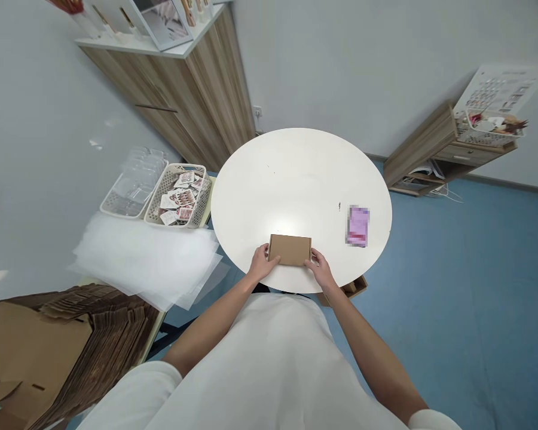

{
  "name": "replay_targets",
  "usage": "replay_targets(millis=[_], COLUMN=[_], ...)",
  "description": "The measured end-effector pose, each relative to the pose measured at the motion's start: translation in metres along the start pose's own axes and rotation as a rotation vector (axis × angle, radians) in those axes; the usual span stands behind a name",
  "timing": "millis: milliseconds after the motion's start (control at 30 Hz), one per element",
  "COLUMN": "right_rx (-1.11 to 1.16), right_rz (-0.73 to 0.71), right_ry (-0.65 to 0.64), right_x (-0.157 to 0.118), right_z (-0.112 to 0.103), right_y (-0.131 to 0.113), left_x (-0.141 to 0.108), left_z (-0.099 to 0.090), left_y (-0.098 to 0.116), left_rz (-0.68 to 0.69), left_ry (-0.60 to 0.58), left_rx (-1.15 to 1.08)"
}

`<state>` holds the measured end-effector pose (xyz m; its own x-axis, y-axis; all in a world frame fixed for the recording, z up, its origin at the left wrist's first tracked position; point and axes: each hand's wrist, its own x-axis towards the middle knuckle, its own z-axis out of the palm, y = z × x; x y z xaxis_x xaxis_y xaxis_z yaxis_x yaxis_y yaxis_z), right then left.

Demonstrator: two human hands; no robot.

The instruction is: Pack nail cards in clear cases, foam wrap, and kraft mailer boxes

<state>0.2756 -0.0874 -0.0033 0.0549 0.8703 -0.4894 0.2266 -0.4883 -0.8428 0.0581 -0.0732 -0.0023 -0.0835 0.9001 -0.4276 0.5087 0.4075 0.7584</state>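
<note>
A small closed brown cardboard box (290, 250) lies at the near edge of the round white table (296, 173). My left hand (262, 263) grips its left end, the thumb on the near left corner. At the right end my right hand (321, 269) holds the box, with its thumb at the near right corner. Farther right on the table lies a pink and purple item (357, 226), blurred in the picture.
Left of the table are a basket of printed cards (149, 218), a basket of clear plastic packs (116, 210), white sheets (147, 257) and stacked flat cardboard (112, 334). An open carton (362, 285) sits below the table's near right edge. Wooden cabinets (219, 89) stand behind.
</note>
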Motion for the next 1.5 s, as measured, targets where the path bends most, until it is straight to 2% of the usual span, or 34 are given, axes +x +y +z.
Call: replay_targets(millis=[100,233,367,533,733,800,900,1033,1100,1167,1300,1400,1500], right_rx=[-0.030,-0.061,-0.069,-0.092,-0.035,-0.008,0.037,0.064,0.071,0.072,0.081,0.121,0.144], right_rz=[0.059,0.078,0.101,0.151,0.192,0.184,0.148,0.067,0.009,-0.051,-0.099,-0.071,0.053], right_ry=[0.088,0.107,0.162,0.339,0.444,0.425,0.313,0.193,0.190,0.240,0.451,0.641,0.807], right_x=[0.001,0.002,-0.002,-0.014,-0.028,-0.027,-0.022,-0.019,-0.024,-0.035,-0.069,-0.102,-0.132], right_z=[0.006,0.020,0.039,0.062,0.062,0.058,0.051,0.038,0.022,-0.002,-0.065,-0.109,-0.139], right_y=[-0.011,-0.022,-0.025,-0.022,-0.017,-0.015,-0.011,-0.004,0.000,0.007,0.033,0.064,0.100], left_x=[0.005,0.015,0.022,0.023,0.026,0.032,0.038,0.033,0.023,0.010,-0.021,-0.043,-0.059], left_z=[-0.005,-0.015,-0.025,-0.026,-0.027,-0.031,-0.033,-0.025,-0.012,0.008,0.071,0.128,0.182], left_y=[-0.001,-0.005,-0.010,-0.016,-0.018,-0.017,-0.015,-0.003,0.010,0.028,0.069,0.095,0.113], left_rz=[0.029,0.104,0.119,0.126,0.117,0.096,0.070,0.079,0.133,0.187,0.273,0.349,0.392], left_ry=[-0.006,-0.079,-0.128,-0.163,-0.151,-0.151,-0.183,-0.188,-0.198,-0.207,-0.259,-0.433,-0.653], left_rx=[0.111,0.163,0.114,0.040,-0.028,-0.033,-0.054,-0.088,-0.101,-0.082,0.036,0.093,0.166])
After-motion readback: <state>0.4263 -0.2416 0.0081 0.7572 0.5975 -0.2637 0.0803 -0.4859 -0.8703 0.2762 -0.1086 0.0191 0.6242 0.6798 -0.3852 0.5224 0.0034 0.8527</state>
